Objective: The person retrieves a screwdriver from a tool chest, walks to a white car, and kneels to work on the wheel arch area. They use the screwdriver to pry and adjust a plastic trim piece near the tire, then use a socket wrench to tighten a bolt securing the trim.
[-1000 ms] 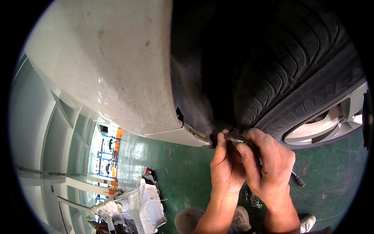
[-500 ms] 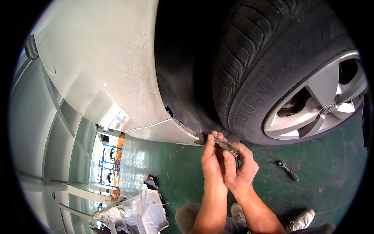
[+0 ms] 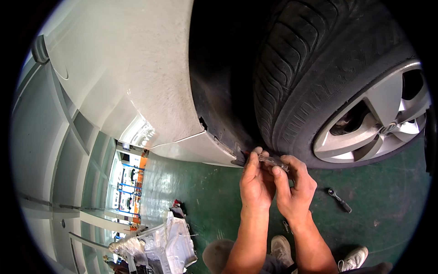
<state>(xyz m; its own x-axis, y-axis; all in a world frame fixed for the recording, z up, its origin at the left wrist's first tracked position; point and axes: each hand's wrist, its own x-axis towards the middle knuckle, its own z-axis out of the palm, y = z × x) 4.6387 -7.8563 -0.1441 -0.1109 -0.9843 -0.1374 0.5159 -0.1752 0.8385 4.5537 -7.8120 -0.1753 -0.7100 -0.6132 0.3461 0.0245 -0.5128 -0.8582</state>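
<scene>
Through the head camera I see both forearms rise from the lower edge and meet below the wheel arch. The left hand (image 3: 256,187) stands nearly upright at the wrist, fingers up by the lower corner of the white car panel (image 3: 137,82); the right hand (image 3: 297,185) leans in from the right, its thumb and bent index finger facing the left hand.

I cannot make out the arch's inside, which is black with shadow. The fingers cover both ends of a small, dark, shiny piece (image 3: 274,161), so I cannot tell its full shape. The right forearm partly hides a small item on the green floor (image 3: 205,194), and the tyre (image 3: 299,86) and wheel (image 3: 381,125) run off into the dark rim.

I see the left fingers narrowed on the piece's left end and the right hand pinching its right end. It sits between the hands, just below the tyre. Farther right, a ratchet handle (image 3: 340,201) lies on the floor, well apart from them.
</scene>
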